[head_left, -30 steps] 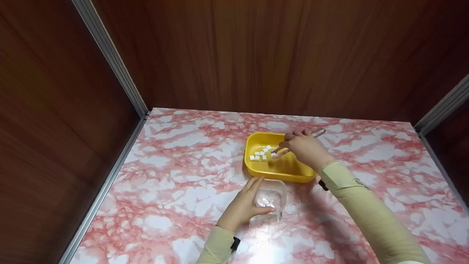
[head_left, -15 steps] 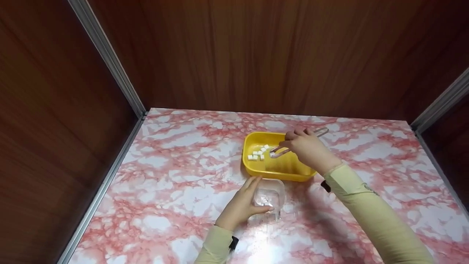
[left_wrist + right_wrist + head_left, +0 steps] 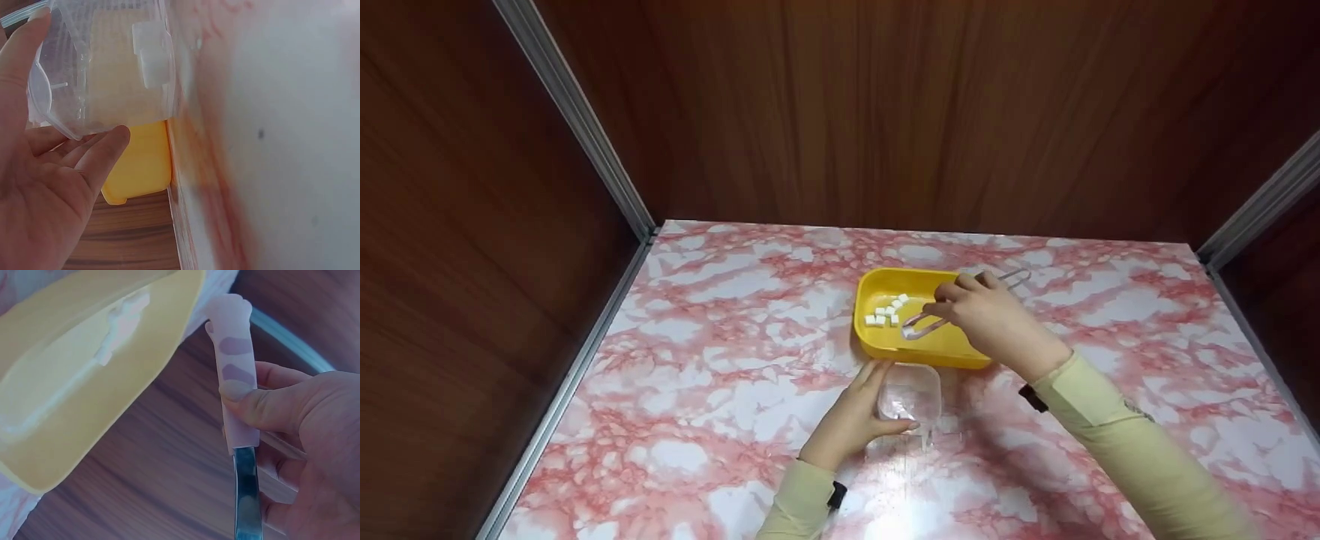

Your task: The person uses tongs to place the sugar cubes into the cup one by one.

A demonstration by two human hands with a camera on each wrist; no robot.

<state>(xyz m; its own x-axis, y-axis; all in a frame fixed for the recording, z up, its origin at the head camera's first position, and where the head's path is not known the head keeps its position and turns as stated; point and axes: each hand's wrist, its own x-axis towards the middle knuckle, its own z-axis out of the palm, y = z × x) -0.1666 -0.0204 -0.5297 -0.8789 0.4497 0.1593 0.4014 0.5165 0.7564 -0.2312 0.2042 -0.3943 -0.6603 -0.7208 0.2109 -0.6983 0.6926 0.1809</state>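
Observation:
My right hand holds a pair of small tongs over the yellow box, thumb and fingers pinching the arms. In the right wrist view one tong arm shows a pink paw-shaped end. The tips reach down into the yellow box; a whitish patch between them looks like a cube. Several white cubes lie at the box's left end. My left hand grips a clear plastic container just in front of the box, thumb on its near side and fingers on the far side. Something small and shiny shows inside.
The red-and-white marbled tabletop spreads around both containers. A dark wood-grain panel rises behind it. Metal rails frame the left side, and another stands at the right.
The tong tips have shifted toward the near left inside the yellow box, with the whitish patch moving along. My left hand stays on the clear container.

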